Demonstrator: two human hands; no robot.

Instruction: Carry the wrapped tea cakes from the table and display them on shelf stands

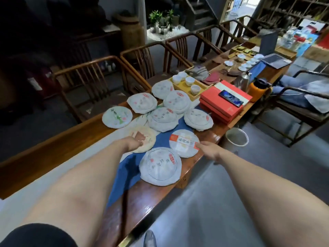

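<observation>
Hands are both out over the counter (pixel 58 139) now. The left hand (pixel 132 142) rests on a tan paper-wrapped tea cake (pixel 142 138), fingers hidden past the knuckles, so can't tell how wide. The right hand (pixel 209 149) touches the edge of the orange-banded cake (pixel 184 142), grip unclear too. Best bet imo: slide fingers under each disc, lift flat. That thin crinkly wrapper tears easily. About 9 round cakes sit beyond the fingertips.
</observation>
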